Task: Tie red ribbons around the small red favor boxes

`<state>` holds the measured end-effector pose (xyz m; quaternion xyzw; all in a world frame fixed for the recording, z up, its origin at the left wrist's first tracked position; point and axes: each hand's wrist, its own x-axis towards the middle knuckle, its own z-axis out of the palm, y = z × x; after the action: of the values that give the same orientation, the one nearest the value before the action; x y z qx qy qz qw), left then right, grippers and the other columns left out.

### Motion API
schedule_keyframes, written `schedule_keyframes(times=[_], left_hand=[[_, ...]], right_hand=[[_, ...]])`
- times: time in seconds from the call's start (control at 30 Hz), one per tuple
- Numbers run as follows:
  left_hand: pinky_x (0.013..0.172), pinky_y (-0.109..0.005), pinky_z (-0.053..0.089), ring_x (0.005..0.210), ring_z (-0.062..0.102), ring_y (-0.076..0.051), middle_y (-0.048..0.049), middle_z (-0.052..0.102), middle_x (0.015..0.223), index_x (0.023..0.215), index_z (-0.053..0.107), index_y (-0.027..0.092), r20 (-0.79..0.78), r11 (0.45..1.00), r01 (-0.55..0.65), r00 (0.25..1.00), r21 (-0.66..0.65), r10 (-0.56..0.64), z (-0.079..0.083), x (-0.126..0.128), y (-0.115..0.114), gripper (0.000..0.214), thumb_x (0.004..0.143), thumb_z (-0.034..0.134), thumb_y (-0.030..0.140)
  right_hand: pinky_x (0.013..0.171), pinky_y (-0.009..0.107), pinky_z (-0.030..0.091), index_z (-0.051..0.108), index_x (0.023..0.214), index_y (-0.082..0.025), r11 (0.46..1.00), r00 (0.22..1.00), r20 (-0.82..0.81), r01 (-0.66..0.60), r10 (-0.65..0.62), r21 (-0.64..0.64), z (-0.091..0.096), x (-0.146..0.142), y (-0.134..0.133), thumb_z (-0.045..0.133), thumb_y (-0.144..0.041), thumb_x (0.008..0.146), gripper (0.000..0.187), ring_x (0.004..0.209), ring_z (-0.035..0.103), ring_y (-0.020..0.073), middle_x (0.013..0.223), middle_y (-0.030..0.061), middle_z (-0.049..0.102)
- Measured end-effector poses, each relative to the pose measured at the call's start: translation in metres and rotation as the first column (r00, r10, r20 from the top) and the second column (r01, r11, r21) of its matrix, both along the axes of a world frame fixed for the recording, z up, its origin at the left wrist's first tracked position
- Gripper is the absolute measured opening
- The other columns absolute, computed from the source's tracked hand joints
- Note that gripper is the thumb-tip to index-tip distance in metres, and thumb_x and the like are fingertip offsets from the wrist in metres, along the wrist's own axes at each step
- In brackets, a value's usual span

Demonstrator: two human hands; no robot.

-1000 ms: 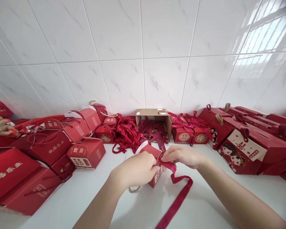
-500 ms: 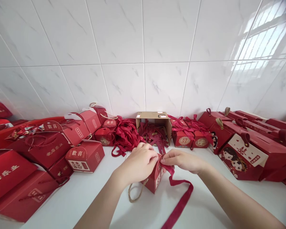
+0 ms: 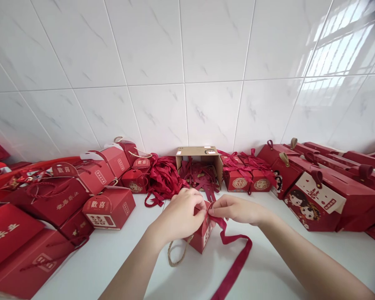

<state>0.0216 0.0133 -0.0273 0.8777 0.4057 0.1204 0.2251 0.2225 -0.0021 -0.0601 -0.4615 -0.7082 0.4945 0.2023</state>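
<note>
A small red gift box [image 3: 201,241] stands on the white table, turned at an angle, with pale printed characters on its right face. A twisted rope handle [image 3: 176,263] hangs from its left side onto the table. My right hand [image 3: 229,210] pinches a dark red ribbon [image 3: 237,264] against the top of the box; the ribbon's long tail runs down toward the table's near side. My left hand [image 3: 187,212] is closed at the box's top, fingers bent over its upper edge. What the left fingertips grip is hidden behind the hand.
Behind the box lie a heap of red ribbons [image 3: 165,177] and an open cardboard box [image 3: 218,168] holding dark red straps. Small ribbon-tied boxes [image 3: 239,181] stand beside it. Larger red boxes line the left [image 3: 109,208] and right [image 3: 315,204]. A tiled wall [image 3: 156,112] rises behind.
The view has shifted slightly to the right. Both hands stay at the top of the small box, with the ribbon still pinched in the right one.
</note>
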Motion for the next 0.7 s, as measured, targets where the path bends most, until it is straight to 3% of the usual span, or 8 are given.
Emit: schedule_keyframes(times=[0.1,0.17,0.23,0.37,0.47,0.6,0.7], left_hand=[[0.088,-0.033,0.044,0.106,0.051,-0.020,-0.0030,0.056,0.109,0.077,0.051,0.021,0.107,0.997,-0.022,0.994,-0.069,0.029,0.004,-0.003,0.000,0.015,0.085,0.041,0.027],[0.087,-0.033,0.044,0.098,0.054,-0.018,-0.0015,0.056,0.104,0.079,0.048,0.021,0.177,0.991,-0.033,0.983,-0.131,0.056,0.010,-0.005,-0.001,0.015,0.087,0.038,0.028],[0.089,-0.033,0.043,0.099,0.054,-0.019,-0.0013,0.056,0.107,0.081,0.048,0.022,0.261,0.980,-0.040,0.961,-0.197,0.092,0.016,-0.007,-0.005,0.017,0.090,0.037,0.032],[0.104,-0.034,0.035,0.125,0.042,-0.022,-0.0006,0.048,0.130,0.083,0.051,0.023,0.456,0.972,-0.001,0.883,-0.236,0.112,0.027,-0.010,-0.020,0.022,0.092,0.041,0.039],[0.107,-0.033,0.031,0.131,0.037,-0.021,0.0007,0.047,0.133,0.084,0.054,0.024,0.510,0.987,0.012,0.857,-0.160,0.072,0.032,-0.016,-0.027,0.022,0.092,0.043,0.041],[0.093,-0.034,0.044,0.113,0.053,-0.022,-0.0014,0.055,0.124,0.104,0.055,0.029,0.381,0.983,-0.055,0.917,-0.177,0.120,0.032,-0.029,-0.018,0.028,0.088,0.049,0.051],[0.088,-0.034,0.046,0.109,0.056,-0.023,-0.0021,0.056,0.123,0.115,0.049,0.031,0.202,0.970,-0.174,0.957,-0.168,0.206,0.027,-0.039,-0.002,0.045,0.081,0.054,0.059]], right_hand=[[0.052,0.024,0.032,0.064,0.072,-0.016,0.964,0.983,0.090,0.139,-0.163,0.226,0.007,0.009,-0.005,0.055,-0.049,0.087,0.038,0.057,0.043,0.0115,0.064,-0.0004,0.052],[0.069,0.027,0.043,0.069,0.092,-0.019,0.893,0.966,0.019,0.232,-0.259,0.386,0.012,0.010,-0.009,0.059,-0.048,0.085,0.032,0.084,0.056,0.0187,0.094,0.0050,0.064],[0.085,0.031,0.044,0.067,0.109,-0.022,0.881,0.978,-0.072,0.208,-0.197,0.424,0.016,0.007,-0.012,0.060,-0.046,0.086,0.034,0.104,0.055,0.0223,0.114,0.0057,0.062],[0.082,0.030,0.046,0.069,0.099,-0.018,0.940,0.967,-0.254,0.055,0.034,0.336,0.020,-0.001,-0.018,0.058,-0.039,0.089,0.025,0.092,0.059,0.0196,0.098,0.0049,0.067],[0.072,0.028,0.046,0.068,0.087,-0.016,0.942,0.925,-0.379,0.123,0.004,0.311,0.022,-0.001,-0.024,0.060,-0.037,0.090,0.023,0.077,0.057,0.0156,0.083,0.0042,0.064],[0.068,0.028,0.046,0.067,0.085,-0.018,0.916,0.838,-0.545,0.240,-0.030,0.320,0.031,0.007,-0.039,0.061,-0.030,0.090,0.014,0.073,0.056,0.0145,0.079,0.0034,0.063],[0.068,0.029,0.046,0.067,0.086,-0.022,0.880,0.756,-0.652,0.273,0.054,0.389,0.040,0.016,-0.050,0.061,-0.027,0.090,0.008,0.072,0.058,0.0153,0.075,0.0022,0.063]])
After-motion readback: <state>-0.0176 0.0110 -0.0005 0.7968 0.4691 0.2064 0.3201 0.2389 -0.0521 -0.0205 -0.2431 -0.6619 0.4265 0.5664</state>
